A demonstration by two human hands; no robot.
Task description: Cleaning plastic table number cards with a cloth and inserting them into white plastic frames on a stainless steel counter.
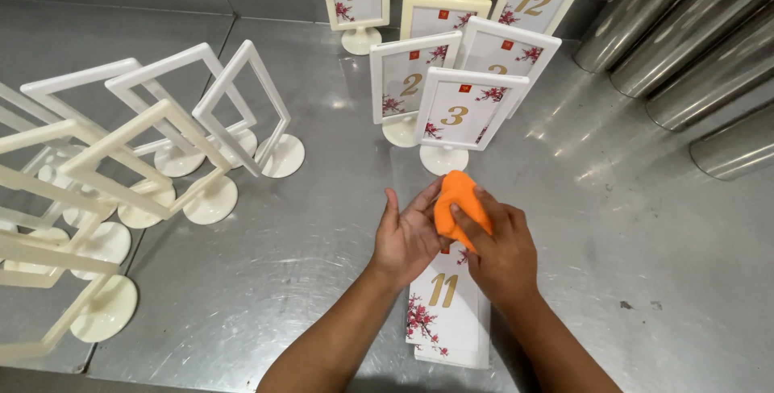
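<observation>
My right hand (501, 249) grips a bunched orange cloth (458, 199) and presses it down near the top of a flat white card (445, 312) printed with a gold number and red blossoms. The card lies on the steel counter (266, 280), and I cannot tell whether more cards lie under it. My left hand (409, 236) rests beside the cloth with fingers spread, touching the cloth and the card's upper edge.
Several upright white sign stands holding numbered cards (461, 119) stand just behind my hands. Several empty white frame stands (242, 111) crowd the counter's left side. Steel cylinders (701, 46) lie at the back right. A small dark speck (625, 305) marks the counter at right.
</observation>
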